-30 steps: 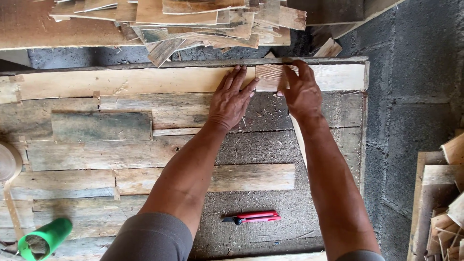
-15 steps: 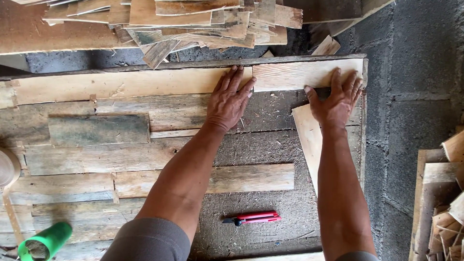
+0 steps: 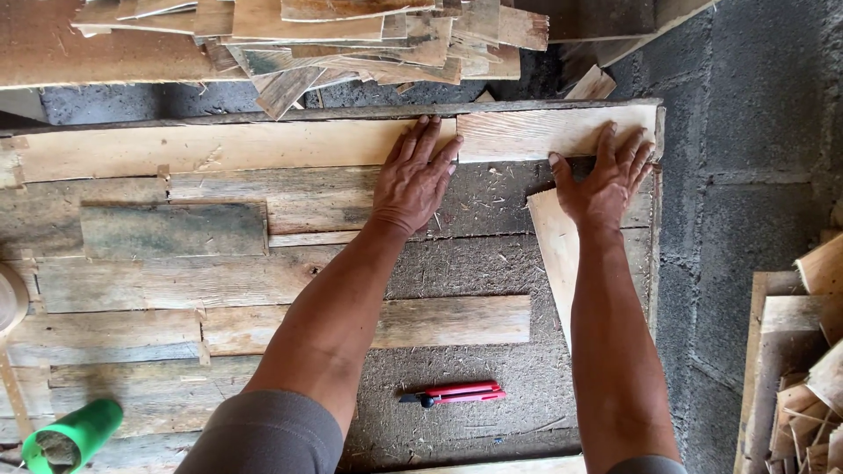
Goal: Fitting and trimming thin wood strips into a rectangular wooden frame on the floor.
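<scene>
Both arms are reaching far forward, bare from the elbows down. The left hand [image 3: 415, 180] is lying flat, fingers together. The right hand [image 3: 603, 182] is pressing palm-down, fingers spread, thumb pointing left.

Short pale wooden plank [image 3: 544, 130] lies at the far right corner of the grey board panel [image 3: 492, 263], under the right hand [image 3: 606, 180]. Left hand [image 3: 414, 175] rests just left of it, on the long pale plank [image 3: 211, 145]. Red utility knife [image 3: 457, 393] lies nearer, between the forearms; green plastic tube [image 3: 70, 434] at near left; heap of loose wooden offcuts [image 3: 351, 35] beyond.
</scene>
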